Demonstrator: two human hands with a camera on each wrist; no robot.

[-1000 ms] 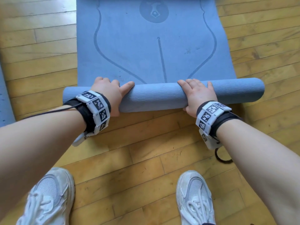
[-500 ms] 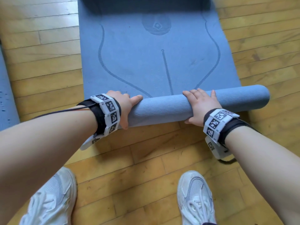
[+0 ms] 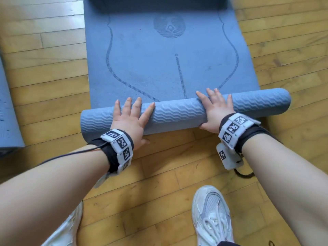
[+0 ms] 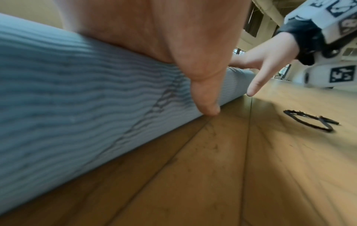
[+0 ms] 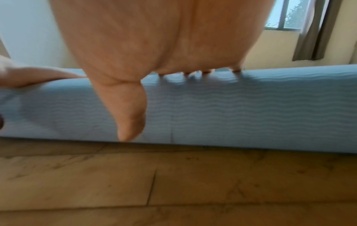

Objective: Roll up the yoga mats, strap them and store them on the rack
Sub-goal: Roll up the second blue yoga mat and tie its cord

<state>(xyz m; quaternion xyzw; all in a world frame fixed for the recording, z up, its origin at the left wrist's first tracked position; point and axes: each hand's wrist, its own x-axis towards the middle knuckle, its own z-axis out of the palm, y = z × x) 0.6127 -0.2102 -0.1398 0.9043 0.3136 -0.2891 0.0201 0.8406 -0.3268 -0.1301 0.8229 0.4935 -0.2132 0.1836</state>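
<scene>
**Fingers flatten out as the roll moves on**

The blue foam yoga mat with a wavy ribbed underside (image 3: 177, 112) lies on the wooden plank floor (image 3: 159, 174), its near part wound into a thick cylinder that sits directly under the fingers, while the flat, line-printed stretch runs away beyond the fingertips. Half a second ago both hands curled over the top of the roll; now the left hand (image 3: 130, 119) and the right hand (image 3: 215, 110) lie spread on it, fingers (image 3: 137, 105) straight and apart, palms pressing, thumbs hanging down the near side toward the floor. The roll has travelled forward over the printed centre line, and the circular emblem sits closer to the fingertips than it did.

That reads as the push phase of one more turn: the winding is advancing, but a good length of mat is still flat, so strapping and racking are some way off. The roll's right end juts out past the flat edge, so it may be winding slightly askew.

Behind the right wrist a thin black strap loop (image 4: 309, 120) lies on the floor. Out past the left hand lies the edge of another blue mat (image 3: 7, 103).
</scene>
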